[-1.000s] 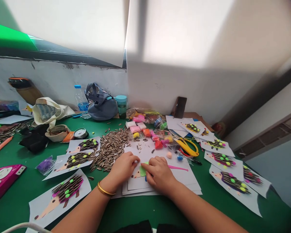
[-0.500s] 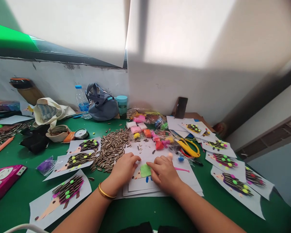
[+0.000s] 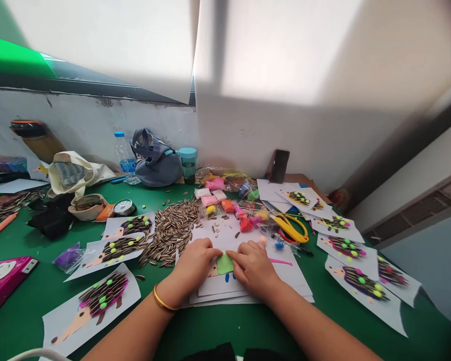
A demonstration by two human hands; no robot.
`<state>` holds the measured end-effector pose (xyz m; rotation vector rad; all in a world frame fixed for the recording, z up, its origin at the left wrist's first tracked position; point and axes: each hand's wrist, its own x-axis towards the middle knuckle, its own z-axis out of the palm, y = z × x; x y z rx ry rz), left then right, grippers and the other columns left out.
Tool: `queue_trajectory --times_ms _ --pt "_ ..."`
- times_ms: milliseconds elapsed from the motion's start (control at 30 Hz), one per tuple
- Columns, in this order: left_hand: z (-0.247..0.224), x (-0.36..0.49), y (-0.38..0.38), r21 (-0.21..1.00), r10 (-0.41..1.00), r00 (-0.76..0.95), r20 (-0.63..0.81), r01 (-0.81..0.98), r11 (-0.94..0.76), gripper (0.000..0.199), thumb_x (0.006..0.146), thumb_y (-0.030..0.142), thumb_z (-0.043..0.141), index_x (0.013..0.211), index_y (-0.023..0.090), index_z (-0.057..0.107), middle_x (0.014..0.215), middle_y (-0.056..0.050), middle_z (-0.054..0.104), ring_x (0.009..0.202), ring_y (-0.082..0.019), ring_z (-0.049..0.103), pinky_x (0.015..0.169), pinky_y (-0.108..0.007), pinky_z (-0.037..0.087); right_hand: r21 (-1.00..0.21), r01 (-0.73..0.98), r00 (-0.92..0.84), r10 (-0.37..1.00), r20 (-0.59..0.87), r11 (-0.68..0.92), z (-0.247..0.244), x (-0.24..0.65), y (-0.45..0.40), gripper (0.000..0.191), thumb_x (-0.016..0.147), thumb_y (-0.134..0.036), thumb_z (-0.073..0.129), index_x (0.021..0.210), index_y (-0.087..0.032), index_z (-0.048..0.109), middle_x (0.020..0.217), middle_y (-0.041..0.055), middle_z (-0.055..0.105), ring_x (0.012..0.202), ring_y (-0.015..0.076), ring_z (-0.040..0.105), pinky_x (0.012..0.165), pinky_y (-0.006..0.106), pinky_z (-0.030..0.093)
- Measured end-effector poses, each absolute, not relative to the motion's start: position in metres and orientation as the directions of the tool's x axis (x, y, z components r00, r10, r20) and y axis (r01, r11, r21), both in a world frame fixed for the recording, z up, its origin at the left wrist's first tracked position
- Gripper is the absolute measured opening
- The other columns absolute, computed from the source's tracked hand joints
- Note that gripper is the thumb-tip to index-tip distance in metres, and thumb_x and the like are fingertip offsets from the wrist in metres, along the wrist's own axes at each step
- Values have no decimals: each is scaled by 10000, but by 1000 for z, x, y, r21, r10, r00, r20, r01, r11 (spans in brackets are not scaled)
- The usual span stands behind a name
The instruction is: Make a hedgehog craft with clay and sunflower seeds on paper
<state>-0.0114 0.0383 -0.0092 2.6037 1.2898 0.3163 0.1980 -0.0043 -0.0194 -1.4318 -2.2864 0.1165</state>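
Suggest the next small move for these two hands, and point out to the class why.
Probably press the green patch gently along its edges. Fingers of the left hand and right hand are at its two sides, and its visible surface bears no seeds, so shaping it seems sensible before adding any from the seed pile.

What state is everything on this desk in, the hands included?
Left hand: fingertips at the green patch's left edge.
Right hand: index finger touching its right side.
Green patch: flattened on the paper.
Seeds: loose heap.
Phone: propped up, dark.
Clear bottle: upright, capped.
Teal-lidded cup: upright, lid on.
Purple lump: in clear wrapping.
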Motion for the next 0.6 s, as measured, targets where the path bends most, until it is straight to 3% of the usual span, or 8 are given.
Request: queue_trajectory --times_ms 200,600 --pt "-10 -11 39 278 797 597 94 753 -597 328 900 154 529 1094 327 729 898 -47 603 852 -188 535 756 -298 385 -246 861 -368 879 303 445 -17 196 -5 272 897 -239 554 1129 -291 686 872 37 599 870 204 455 777 345 248" --pt "-10 -9 36 271 799 592 105 756 -596 308 908 148 517 1088 296 719 916 -48 609 888 -196 548 785 -302 400 -269 852 -371 880 296 450 -15 196 -6 286 899 -232 549 1143 -296 684 873 36 583 865 200 452 786 339 257"
